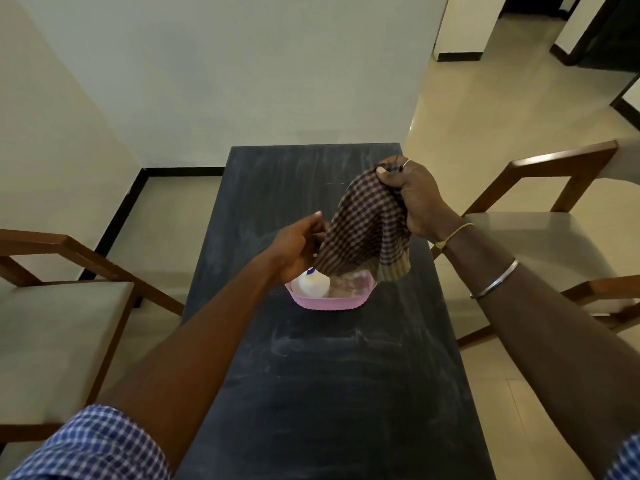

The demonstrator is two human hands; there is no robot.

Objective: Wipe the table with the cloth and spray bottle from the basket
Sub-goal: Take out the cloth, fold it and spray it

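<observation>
1. Head view looks down on a long, dark worktop (329,393) whose far edge meets a pale wall; whitish smears and streaks cover its surface.
2. Near the middle of the worktop sits a pink basket (329,301), with a white spray bottle (310,284) lying in its left half.
3. Held up above the basket, clear of the worktop, is a checked purple-and-tan cloth (367,233); its lower edge hangs over the basket's far right rim.
4. The right hand (415,199) has its fingers (389,168) pressed together, bunching the cloth's top corner; a ring, a yellow thread and a metal bangle show on that hand and arm.
5. The left hand (298,247) pinches the cloth's left edge between thumb and fingers.
6. A wooden chair (52,306) with a pale seat stands off the worktop's left edge, another chair (554,237) off the right edge.
7. Cream floor tiles and a dark skirting run along the walls.
</observation>
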